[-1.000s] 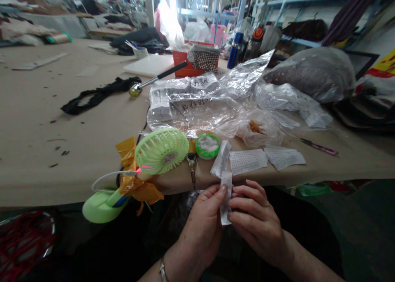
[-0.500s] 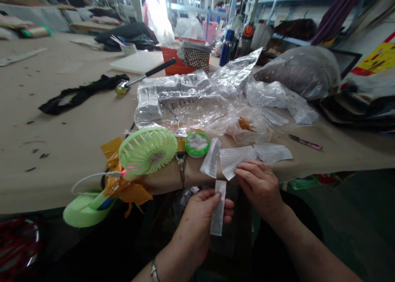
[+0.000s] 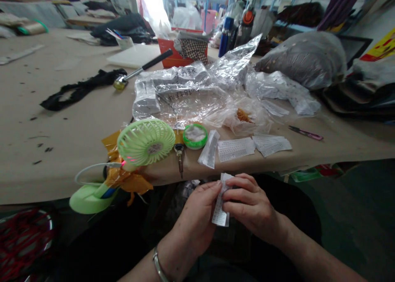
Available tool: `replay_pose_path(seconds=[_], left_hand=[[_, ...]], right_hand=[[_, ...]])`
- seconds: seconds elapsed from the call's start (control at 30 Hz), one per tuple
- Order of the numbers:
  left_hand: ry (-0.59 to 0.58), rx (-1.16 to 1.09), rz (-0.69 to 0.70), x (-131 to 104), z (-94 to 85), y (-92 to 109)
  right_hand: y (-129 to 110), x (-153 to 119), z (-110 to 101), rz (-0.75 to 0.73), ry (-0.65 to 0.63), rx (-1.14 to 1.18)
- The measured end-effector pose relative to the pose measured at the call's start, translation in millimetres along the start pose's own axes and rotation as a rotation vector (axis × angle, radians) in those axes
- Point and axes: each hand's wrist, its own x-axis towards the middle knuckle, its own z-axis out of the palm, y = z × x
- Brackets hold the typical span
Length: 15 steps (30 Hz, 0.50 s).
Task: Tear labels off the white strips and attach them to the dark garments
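We have both hands together just below the table edge (image 3: 277,166), over our dark lap, and between them stands a narrow white paper strip (image 3: 221,203), roughly upright. Our left hand (image 3: 200,216) closes on it from its own side, thumb and forefinger pinched near the strip's top, while our right hand (image 3: 249,208) closes on it from the other side, fingers curled over the upper half so that only the top corner and the lower end of the strip show. Both hands are narrow, each holding the same strip. Just beyond our fingertips, on the table, lie a folded strip (image 3: 210,149) and two flat printed label sheets (image 3: 236,149), (image 3: 271,144); a little to the left of our left hand a small metal tool (image 3: 179,160) hangs at the edge, with a green-rimmed dish (image 3: 195,136) behind it and a green hand fan (image 3: 145,142) further left. Well beyond lie crumpled clear plastic bags (image 3: 185,96), and well to the right of our right hand, small scissors (image 3: 305,132). What worries us is the thinness of the strip: if the two pinches pull apart or twist against each other, we judge it could tear or crease. Held off the table over our lap, it could also slip free and drop out of sight, and the fan's air might lift the loose sheets near the edge.
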Motion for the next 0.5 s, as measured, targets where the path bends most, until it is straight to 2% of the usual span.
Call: replay_pose_path(seconds=[0.17,0.27,0.33,0.4,0.5], left_hand=[[-0.033,0.095,-0.034,-1.7,-0.9,-3.1],[0.0,0.14,-0.051,-2.5,-1.7,-3.3],[0.053,0.189,-0.067,-2.5,-2.9,-3.6],[0.093,0.232,-0.075,-1.8,-4.6,-5.0],[0.09,0.248,-0.075,-0.7,-7.4,-9.6]], right_hand=[[-4.4,-1.1,-5.4,-0.011,-0.017,0.011],[1.2,-6.9,-16.9,0.022,0.011,-0.011],[14.5,-14.2,-28.2,0.123,0.071,-0.131],[33.2,-23.4,-39.6,0.272,0.135,-0.357],[59.3,-36.8,-49.9,0.409,0.075,-0.627]])
